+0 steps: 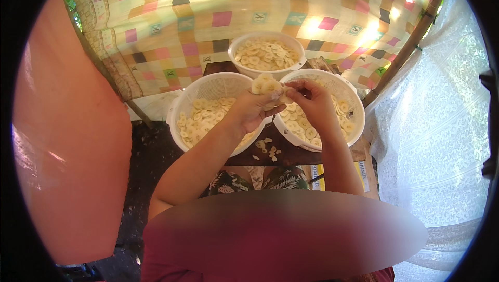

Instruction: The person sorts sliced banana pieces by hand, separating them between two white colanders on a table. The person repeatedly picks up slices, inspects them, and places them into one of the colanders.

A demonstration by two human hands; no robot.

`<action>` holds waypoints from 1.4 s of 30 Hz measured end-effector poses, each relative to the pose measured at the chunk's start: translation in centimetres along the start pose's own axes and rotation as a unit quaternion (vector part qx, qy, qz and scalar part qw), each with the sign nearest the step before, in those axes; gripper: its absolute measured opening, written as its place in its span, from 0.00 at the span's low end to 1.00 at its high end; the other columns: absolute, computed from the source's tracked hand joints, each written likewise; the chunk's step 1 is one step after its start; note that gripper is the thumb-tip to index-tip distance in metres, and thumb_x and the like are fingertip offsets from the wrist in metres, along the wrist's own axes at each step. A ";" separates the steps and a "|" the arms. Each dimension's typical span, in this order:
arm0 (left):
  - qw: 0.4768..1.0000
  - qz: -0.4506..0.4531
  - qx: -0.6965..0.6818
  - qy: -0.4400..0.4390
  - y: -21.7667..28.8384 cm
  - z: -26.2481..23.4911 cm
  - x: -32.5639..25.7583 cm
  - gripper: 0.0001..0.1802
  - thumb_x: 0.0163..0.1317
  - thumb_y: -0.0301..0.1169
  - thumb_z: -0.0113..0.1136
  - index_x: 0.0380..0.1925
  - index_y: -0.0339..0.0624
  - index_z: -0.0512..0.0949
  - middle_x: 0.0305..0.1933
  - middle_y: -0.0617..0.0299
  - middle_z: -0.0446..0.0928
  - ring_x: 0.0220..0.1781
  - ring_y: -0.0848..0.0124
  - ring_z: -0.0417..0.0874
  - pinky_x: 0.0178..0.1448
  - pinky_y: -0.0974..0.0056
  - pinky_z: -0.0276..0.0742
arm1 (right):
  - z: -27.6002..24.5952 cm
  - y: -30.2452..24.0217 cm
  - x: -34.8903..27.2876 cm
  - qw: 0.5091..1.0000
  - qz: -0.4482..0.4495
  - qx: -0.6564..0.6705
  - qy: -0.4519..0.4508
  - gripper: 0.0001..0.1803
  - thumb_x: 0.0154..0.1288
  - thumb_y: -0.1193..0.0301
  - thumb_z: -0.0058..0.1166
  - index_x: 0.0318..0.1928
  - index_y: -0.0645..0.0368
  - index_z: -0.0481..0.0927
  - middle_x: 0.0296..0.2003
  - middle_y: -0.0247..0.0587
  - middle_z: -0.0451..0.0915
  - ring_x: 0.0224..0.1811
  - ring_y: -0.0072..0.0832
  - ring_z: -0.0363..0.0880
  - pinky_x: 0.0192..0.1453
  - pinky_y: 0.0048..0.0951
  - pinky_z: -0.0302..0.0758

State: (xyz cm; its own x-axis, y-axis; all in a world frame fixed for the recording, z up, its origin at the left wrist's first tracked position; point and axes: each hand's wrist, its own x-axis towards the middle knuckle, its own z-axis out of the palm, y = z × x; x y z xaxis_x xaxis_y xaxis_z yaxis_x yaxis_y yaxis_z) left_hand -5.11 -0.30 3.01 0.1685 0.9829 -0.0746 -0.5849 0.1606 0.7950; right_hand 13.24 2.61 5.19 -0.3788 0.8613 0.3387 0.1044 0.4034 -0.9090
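Several banana slices point(266, 84) are bunched in my left hand point(253, 108), its fingers wrapped round them. My right hand point(313, 102) meets it from the right, thumb and fingers pinching a banana slice point(285, 96) at the edge of the bunch. Both hands are raised over the gap between two white strainer baskets. The left basket point(175, 118) and the right basket point(358, 100) each hold a layer of pale banana slices. My forearms cover part of both baskets.
Behind stands a third white basket point(234, 66), heaped with banana slices. Small banana scraps point(272, 151) lie near the front edge of the dark wooden table point(244, 158). A patterned sheet point(208, 17) hangs behind, a pink sheet point(78, 141) at left, and a white lace curtain point(431, 126) at right.
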 end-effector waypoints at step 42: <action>0.994 -0.045 0.076 -0.056 -0.9 2.2 0.2 0.19 0.73 0.34 0.51 0.55 0.30 0.71 0.54 0.54 0.77 0.54 0.64 0.81 0.59 0.58 0.83 | -1.3 -1.7 -1.8 0.880 -0.150 -0.444 0.075 0.16 0.58 0.75 0.55 0.49 0.59 0.79 0.38 0.44 0.80 0.44 0.42 0.78 0.50 0.42 0.73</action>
State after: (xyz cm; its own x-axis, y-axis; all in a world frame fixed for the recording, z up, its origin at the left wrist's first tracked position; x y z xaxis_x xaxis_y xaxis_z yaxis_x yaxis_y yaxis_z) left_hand -2.75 -0.47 3.59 0.3077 0.9474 -0.0885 -0.4375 0.2235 0.8710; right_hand 14.93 0.72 6.46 -0.3929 0.6792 0.6199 0.7238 0.6443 -0.2471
